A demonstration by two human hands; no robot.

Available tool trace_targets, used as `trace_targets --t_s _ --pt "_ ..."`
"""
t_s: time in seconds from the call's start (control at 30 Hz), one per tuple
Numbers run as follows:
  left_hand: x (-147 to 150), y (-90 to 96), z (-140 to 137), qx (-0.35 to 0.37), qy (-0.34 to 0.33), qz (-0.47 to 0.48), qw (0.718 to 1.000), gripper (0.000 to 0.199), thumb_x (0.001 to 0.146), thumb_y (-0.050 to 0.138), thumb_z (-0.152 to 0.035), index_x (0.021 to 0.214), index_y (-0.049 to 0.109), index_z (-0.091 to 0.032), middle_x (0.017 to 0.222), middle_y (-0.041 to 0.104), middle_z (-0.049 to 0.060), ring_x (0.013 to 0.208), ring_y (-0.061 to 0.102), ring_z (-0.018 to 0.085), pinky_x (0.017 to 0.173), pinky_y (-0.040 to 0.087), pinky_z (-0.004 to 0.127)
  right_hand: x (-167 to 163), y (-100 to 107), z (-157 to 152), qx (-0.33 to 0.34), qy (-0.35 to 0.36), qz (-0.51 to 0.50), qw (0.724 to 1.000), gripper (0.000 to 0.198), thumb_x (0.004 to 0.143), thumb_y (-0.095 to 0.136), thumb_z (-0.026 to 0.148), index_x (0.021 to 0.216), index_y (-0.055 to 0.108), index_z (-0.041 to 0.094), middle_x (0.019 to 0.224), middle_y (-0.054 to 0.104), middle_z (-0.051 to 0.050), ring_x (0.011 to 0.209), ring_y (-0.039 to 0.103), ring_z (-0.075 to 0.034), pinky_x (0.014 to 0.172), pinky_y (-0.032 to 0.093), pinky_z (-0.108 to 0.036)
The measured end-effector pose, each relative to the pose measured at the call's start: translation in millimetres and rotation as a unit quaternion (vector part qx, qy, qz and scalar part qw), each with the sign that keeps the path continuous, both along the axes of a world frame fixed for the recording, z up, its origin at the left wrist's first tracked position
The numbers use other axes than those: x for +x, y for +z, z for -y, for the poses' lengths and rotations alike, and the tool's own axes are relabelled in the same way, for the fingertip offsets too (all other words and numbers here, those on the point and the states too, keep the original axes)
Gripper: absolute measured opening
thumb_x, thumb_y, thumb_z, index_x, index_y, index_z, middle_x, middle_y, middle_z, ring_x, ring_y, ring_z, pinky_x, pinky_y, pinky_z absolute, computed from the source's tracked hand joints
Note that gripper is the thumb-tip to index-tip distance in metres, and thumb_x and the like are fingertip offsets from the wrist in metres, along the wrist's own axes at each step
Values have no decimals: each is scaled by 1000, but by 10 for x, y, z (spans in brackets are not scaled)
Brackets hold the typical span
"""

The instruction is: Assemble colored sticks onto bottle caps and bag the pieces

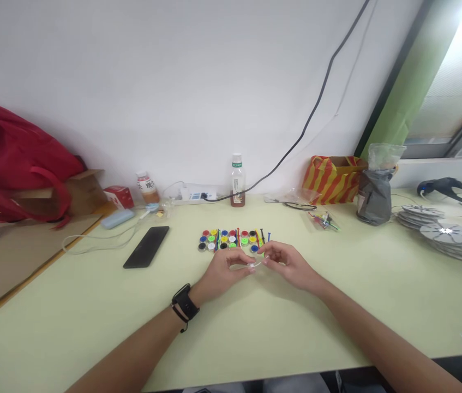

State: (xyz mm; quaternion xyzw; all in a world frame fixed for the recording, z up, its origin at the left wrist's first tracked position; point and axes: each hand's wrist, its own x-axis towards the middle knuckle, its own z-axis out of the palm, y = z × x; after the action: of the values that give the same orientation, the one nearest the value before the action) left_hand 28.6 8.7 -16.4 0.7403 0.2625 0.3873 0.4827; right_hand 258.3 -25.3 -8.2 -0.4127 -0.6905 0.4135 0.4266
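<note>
Over the table, just in front of rows of small coloured discs, my two hands meet at a thin, curved white cable tie (257, 264). My left hand (227, 273), with a black watch on its wrist, pinches the end with the small block between thumb and fingers. The other end is pinched by my right hand (290, 265). Behind the hands lie the round coloured discs (225, 239) in red, blue, yellow, green, black and white. Coloured thin strips (238, 238) lie between the groups of discs. My fingers hide some of the nearest discs.
A black phone (146, 247) lies left, near a white cable (103, 251). Behind stand a bottle (238, 183) and a power strip (198, 195). To the right are a small bag of coloured pieces (323, 220), a striped bag (333, 180) and stacked grey discs (451, 238).
</note>
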Motion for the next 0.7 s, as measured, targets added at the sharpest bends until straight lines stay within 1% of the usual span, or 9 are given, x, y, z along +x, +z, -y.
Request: trace_targets --t_s 0.1,0.2,0.3,0.37,0.43,0.5,0.53,0.63,0.7 --pt "14 12 17 -3 -1 4 1000 16 85 80 -29 92 77 -15 97 74 10 96 71 23 94 59 40 -12 5 1 -19 11 -30 999 33 92 69 50 106 67 19 81 56 -1 74 51 -16 67 41 -29" --pt "35 34 48 -4 2 22 1000 19 83 82 -29 93 76 -15 98 73 10 96 70 22 92 59 38 -17 20 -1 -22 16 -54 998 33 93 68 50 105 67 20 79 54 0 72 49 -15 65 39 -28" --pt "53 74 89 -33 -22 40 998 20 84 82 -30 97 77 -15 110 73 13 104 70 24 94 58 38 -8 32 -7 -19 22 -69 997 31 94 66 50 104 67 20 78 55 0 71 48 -14 64 39 -27" --pt "58 94 104 -63 -33 39 997 21 88 78 -31 102 78 -15 116 73 14 109 69 25 98 56 38 3 33 -11 -23 21 -74 997 31 95 65 49 109 66 21 81 56 0 67 48 -13 62 40 -27" --pt "57 95 98 -89 -25 37 995 25 87 78 -31 107 77 -16 113 75 13 107 70 24 99 56 38 13 31 -13 -20 6 -76 997 35 95 65 47 121 62 24 93 58 -2 64 48 -12 60 42 -27" --pt "55 74 76 -108 -6 44 993 31 83 83 -30 110 77 -17 105 77 11 99 71 22 96 57 37 23 29 -10 11 -27 -63 998 42 95 64 44 133 56 28 107 58 -4 65 49 -11 61 45 -28" --pt "55 59 62 -115 5 52 992 33 80 85 -29 110 76 -17 102 77 9 95 72 21 94 58 36 28 29 -7 35 -45 -49 997 42 96 63 42 135 55 29 109 58 -4 66 50 -11 62 46 -29" --pt "57 22 29 -127 29 70 989 31 77 87 -29 103 77 -16 100 77 8 92 72 19 91 59 35 40 24 14 100 -71 11 992 33 99 58 40 129 62 27 94 59 -3 67 51 -13 61 46 -29" --pt "60 19 23 -131 41 77 988 30 76 88 -29 100 78 -16 102 77 8 93 72 20 92 59 35 38 15 33 116 -67 36 990 37 100 55 39 135 59 28 87 57 -2 65 49 -14 59 44 -29"
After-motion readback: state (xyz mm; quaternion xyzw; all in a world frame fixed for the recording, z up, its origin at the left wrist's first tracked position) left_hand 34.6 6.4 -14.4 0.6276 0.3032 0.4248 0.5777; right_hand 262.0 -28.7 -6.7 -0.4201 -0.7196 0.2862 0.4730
